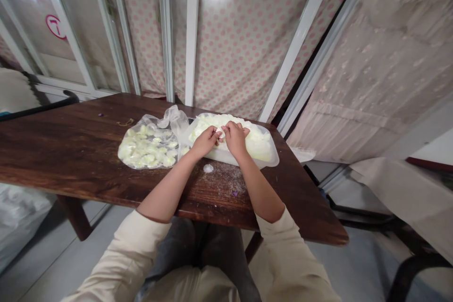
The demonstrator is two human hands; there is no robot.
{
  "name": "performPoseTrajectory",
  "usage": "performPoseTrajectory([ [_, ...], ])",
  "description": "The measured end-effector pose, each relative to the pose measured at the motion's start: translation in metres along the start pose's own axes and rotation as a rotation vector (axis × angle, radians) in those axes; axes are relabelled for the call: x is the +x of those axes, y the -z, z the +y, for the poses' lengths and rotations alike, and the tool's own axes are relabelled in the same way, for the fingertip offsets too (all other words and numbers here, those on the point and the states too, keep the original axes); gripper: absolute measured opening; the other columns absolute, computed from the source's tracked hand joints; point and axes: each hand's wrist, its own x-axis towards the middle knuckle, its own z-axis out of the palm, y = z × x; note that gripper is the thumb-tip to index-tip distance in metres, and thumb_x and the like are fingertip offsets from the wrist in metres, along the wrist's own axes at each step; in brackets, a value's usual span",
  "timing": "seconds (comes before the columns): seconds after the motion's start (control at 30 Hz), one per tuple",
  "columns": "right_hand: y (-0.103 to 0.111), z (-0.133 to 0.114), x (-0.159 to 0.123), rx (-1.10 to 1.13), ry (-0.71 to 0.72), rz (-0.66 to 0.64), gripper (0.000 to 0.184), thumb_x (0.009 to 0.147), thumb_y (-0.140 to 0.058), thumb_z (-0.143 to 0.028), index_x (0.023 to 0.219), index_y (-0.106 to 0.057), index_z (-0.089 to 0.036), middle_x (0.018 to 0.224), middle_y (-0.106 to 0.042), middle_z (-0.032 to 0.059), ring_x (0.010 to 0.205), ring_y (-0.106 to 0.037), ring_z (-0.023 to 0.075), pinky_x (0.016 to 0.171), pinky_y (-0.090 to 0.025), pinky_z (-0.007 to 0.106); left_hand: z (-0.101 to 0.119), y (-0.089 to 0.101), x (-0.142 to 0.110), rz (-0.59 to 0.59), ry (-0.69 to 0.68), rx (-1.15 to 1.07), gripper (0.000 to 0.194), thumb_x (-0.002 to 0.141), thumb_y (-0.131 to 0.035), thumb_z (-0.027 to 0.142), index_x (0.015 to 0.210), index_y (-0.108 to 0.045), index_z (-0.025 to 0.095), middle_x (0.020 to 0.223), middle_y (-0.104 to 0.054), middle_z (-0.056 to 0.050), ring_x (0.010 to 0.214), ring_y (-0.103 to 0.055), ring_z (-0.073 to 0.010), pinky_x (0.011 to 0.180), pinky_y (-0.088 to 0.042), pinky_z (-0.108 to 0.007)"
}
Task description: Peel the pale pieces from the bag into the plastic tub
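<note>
Dark wooden table (71,151) stretches ahead of you, with a translucent plastic tub (260,153) near its far corner at about 1 o'clock from your lap. A heaped pale yellow-white mass (253,137) fills the tub, and both your hands sit over it, close together. Your left hand (206,142) reaches in from 7 o'clock, with its fingers bunched toward the thumb; you cannot tell whether they pinch anything. Your right hand (235,139) arches over the mass, its fingers curled down onto it rather than spread, though you cannot tell whether they grip any of it. At 9 o'clock from the tub, touching its side, lies a clear plastic bag (173,118) holding pale greenish-yellow chunks (148,148). A small white lump (208,168) sits on the wood just below your left hand, and white powder (226,181) dusts the table at its 4 o'clock. Toward 11 o'clock, a purple speck (101,114) and a thin tangled string (125,122) lie near the far edge. Beige sleeves (120,255) end partway up your forearms, above dark trousers (198,245). Beyond the table hangs a pink-dotted curtain (233,56).
</note>
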Motion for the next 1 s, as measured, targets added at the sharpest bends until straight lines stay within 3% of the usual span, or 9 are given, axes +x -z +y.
performPoseTrajectory([
  [0.2,0.0005,0.0046,0.0000,-0.051,-0.143,0.101,0.032,0.090,-0.028,-0.037,0.079,-0.052,-0.019,0.081,-0.060,0.0048,0.083,-0.045,0.0196,0.072,-0.020,0.031,0.0029,0.0008,-0.0001,0.028,0.015,-0.046,0.020,0.083,-0.040,0.037,0.077,-0.041,0.018,0.069,-0.058,0.001,0.057,-0.052,-0.0097,0.063,-0.040,-0.026],
  [0.3,0.0039,0.0010,-0.0012,0.010,-0.037,0.076,0.034,0.090,-0.026,-0.041,0.088,-0.053,-0.021,0.092,-0.058,0.0043,0.090,-0.044,0.0194,0.076,-0.022,0.031,0.0044,0.0012,0.0001,0.024,0.012,-0.070,0.019,0.083,-0.041,0.036,0.077,-0.041,0.018,0.068,-0.057,0.001,0.056,-0.051,-0.0092,0.062,-0.040,-0.025],
  [0.43,0.0055,-0.0042,-0.0027,0.064,0.070,0.027,0.030,0.085,-0.038,-0.046,0.094,-0.052,-0.022,0.099,-0.057,0.0038,0.096,-0.042,0.0190,0.081,-0.023,0.031,0.0047,0.0015,0.0005,0.042,-0.014,-0.063,0.017,0.083,-0.040,0.032,0.076,-0.042,0.017,0.068,-0.054,0.001,0.056,-0.050,-0.0087,0.061,-0.040,-0.025],
  [0.7,0.0008,0.0030,0.0009,0.220,0.009,-0.077,0.026,0.087,-0.036,-0.040,0.080,-0.053,-0.021,0.084,-0.061,-0.0016,0.088,-0.048,0.0152,0.078,-0.022,0.029,0.0053,0.0011,-0.0005,0.007,-0.038,-0.125,0.016,0.083,-0.041,0.033,0.079,-0.042,0.017,0.068,-0.053,0.002,0.056,-0.050,-0.0079,0.060,-0.041,-0.023],
  [1.0,0.0023,-0.0013,-0.0008,0.049,-0.018,-0.007,0.028,0.089,-0.034,-0.032,0.073,-0.054,-0.019,0.074,-0.061,-0.0001,0.081,-0.048,0.0152,0.074,-0.019,0.030,-0.0014,-0.0001,0.0008,0.012,-0.015,-0.048,0.019,0.083,-0.041,0.036,0.081,-0.045,0.018,0.070,-0.057,0.001,0.058,-0.051,-0.0088,0.062,-0.040,-0.024],
])
